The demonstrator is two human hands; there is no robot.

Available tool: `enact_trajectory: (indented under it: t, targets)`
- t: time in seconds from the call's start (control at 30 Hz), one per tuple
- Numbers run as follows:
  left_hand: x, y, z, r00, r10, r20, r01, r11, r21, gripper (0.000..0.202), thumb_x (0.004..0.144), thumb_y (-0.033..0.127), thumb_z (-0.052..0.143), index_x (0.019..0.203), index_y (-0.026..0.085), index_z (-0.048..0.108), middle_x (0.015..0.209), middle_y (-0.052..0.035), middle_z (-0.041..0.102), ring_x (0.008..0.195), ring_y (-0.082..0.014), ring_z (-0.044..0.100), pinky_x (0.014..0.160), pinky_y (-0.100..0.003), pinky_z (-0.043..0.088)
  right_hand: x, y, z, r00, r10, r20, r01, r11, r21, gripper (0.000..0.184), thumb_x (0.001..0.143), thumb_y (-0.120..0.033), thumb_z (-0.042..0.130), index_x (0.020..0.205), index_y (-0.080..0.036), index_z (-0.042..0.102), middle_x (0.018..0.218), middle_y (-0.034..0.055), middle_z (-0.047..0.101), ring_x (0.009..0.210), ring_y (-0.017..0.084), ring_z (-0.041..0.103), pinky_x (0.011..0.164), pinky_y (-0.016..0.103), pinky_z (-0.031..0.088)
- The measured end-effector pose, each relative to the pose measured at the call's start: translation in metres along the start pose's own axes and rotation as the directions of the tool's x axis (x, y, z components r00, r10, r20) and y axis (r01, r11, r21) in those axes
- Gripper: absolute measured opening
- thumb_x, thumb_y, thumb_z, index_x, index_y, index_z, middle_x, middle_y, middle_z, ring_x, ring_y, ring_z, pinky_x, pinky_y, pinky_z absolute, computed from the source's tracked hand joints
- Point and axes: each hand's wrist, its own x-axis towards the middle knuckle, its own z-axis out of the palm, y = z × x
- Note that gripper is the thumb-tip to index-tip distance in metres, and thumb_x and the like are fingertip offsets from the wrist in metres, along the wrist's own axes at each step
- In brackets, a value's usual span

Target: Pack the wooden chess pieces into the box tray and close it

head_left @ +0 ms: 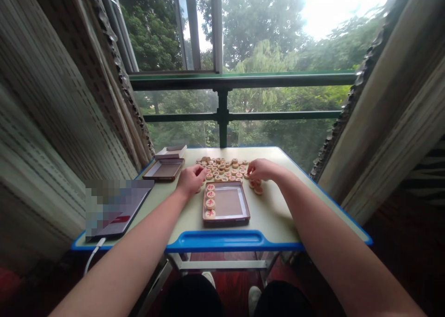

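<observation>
A brown tray-like box (239, 215) lies on the table in front of me, with several round wooden chess pieces (210, 200) lined along its left side. Behind it, loose wooden pieces (225, 166) with red and dark characters lie scattered on the table. My left hand (190, 179) rests at the left edge of the pile, fingers curled on a piece I can barely see. My right hand (261, 169) is at the pile's right edge, fingers pinched over pieces there. Two or three pieces (257, 188) lie just under my right hand.
The small table (278, 215) has a blue rim and stands against a window with a green railing. A second brown box part (164, 169) lies at the back left. A dark tablet or phone (120, 212) with a white cable lies at the front left. Curtains hang on both sides.
</observation>
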Motion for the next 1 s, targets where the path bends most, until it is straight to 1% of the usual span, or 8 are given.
enact_trajectory:
  t: [0.2, 0.33, 0.47, 0.57, 0.67, 0.77, 0.9, 1.0]
  targets:
    - [0.000, 0.000, -0.001, 1.000, 0.002, 0.000, -0.002, 1.000, 0.003, 0.030, 0.072, 0.043, 0.051, 0.069, 0.017, 0.065, 0.054, -0.0005, 0.062, 0.050, -0.0135, 0.055, 0.051, -0.022, 0.040, 0.003, 0.007, 0.001, 1.000, 0.018, 0.010, -0.019, 0.997, 0.080, 0.024, 0.064, -0.034, 0.064, 0.078, -0.014, 0.070, 0.063, 0.0047, 0.065, 0.051, 0.012, 0.054, 0.045, 0.020, 0.037]
    - [-0.001, -0.001, -0.002, 1.000, 0.011, -0.027, -0.011, 1.000, 0.018, 0.029, 0.073, 0.042, 0.050, 0.070, 0.017, 0.065, 0.054, -0.0006, 0.062, 0.049, -0.0128, 0.054, 0.048, -0.022, 0.039, 0.005, 0.013, -0.003, 0.999, 0.048, -0.013, -0.048, 0.997, 0.055, 0.020, 0.064, -0.023, 0.059, 0.079, -0.014, 0.070, 0.066, 0.0051, 0.066, 0.052, 0.013, 0.056, 0.046, 0.021, 0.037]
    - [-0.001, -0.002, -0.001, 1.000, -0.001, -0.030, 0.001, 1.000, 0.014, 0.029, 0.073, 0.041, 0.050, 0.068, 0.017, 0.064, 0.054, -0.0004, 0.061, 0.047, -0.0119, 0.052, 0.045, -0.021, 0.038, 0.002, 0.015, -0.008, 0.997, 0.066, 0.048, -0.063, 0.996, -0.055, 0.025, 0.058, -0.014, 0.059, 0.081, -0.014, 0.071, 0.068, 0.0059, 0.067, 0.056, 0.014, 0.058, 0.047, 0.021, 0.038]
    - [0.000, -0.002, 0.000, 1.000, -0.018, -0.012, 0.018, 1.000, -0.008, 0.028, 0.073, 0.041, 0.051, 0.068, 0.017, 0.064, 0.053, -0.0002, 0.061, 0.045, -0.0113, 0.051, 0.044, -0.020, 0.037, -0.002, 0.012, -0.009, 0.995, 0.059, 0.084, -0.058, 0.998, -0.009, 0.036, 0.057, -0.012, 0.061, 0.091, -0.014, 0.070, 0.068, 0.0052, 0.067, 0.053, 0.013, 0.057, 0.046, 0.021, 0.039]
    - [0.001, -0.003, 0.000, 0.999, -0.038, 0.001, 0.038, 0.999, -0.038, 0.027, 0.072, 0.040, 0.052, 0.068, 0.017, 0.064, 0.052, 0.0003, 0.060, 0.044, -0.0107, 0.050, 0.043, -0.020, 0.037, -0.004, 0.008, -0.009, 0.992, 0.071, 0.108, -0.074, 0.997, 0.027, 0.040, 0.057, -0.011, 0.062, 0.096, -0.013, 0.069, 0.065, 0.0046, 0.066, 0.051, 0.012, 0.056, 0.046, 0.020, 0.040]
    - [0.002, -0.002, 0.000, 0.999, -0.053, 0.001, 0.053, 0.996, -0.067, 0.026, 0.072, 0.039, 0.052, 0.067, 0.016, 0.064, 0.051, 0.0009, 0.059, 0.042, -0.0098, 0.048, 0.042, -0.020, 0.037, -0.005, 0.005, -0.011, 0.990, 0.081, 0.115, -0.083, 0.996, 0.021, 0.037, 0.059, -0.010, 0.062, 0.096, -0.012, 0.069, 0.065, 0.0051, 0.067, 0.052, 0.013, 0.058, 0.048, 0.020, 0.040]
    - [0.001, -0.002, 0.001, 0.996, -0.082, 0.024, 0.084, 0.992, -0.094, 0.030, 0.071, 0.042, 0.052, 0.065, 0.015, 0.063, 0.050, 0.0011, 0.058, 0.038, -0.0086, 0.044, 0.039, -0.019, 0.034, -0.004, 0.005, -0.014, 0.993, 0.110, 0.032, -0.109, 0.993, -0.037, 0.034, 0.064, -0.012, 0.060, 0.097, -0.013, 0.069, 0.074, 0.0074, 0.069, 0.060, 0.014, 0.060, 0.052, 0.020, 0.041]
    - [0.001, -0.004, 0.002, 0.996, -0.087, 0.021, 0.089, 0.991, -0.096, 0.030, 0.071, 0.042, 0.051, 0.066, 0.015, 0.063, 0.049, 0.0013, 0.058, 0.039, -0.0086, 0.045, 0.039, -0.019, 0.034, -0.004, 0.007, -0.013, 0.994, 0.108, 0.033, -0.106, 0.992, -0.074, 0.027, 0.062, -0.017, 0.063, 0.088, -0.012, 0.071, 0.075, 0.0081, 0.069, 0.065, 0.015, 0.060, 0.053, 0.020, 0.040]
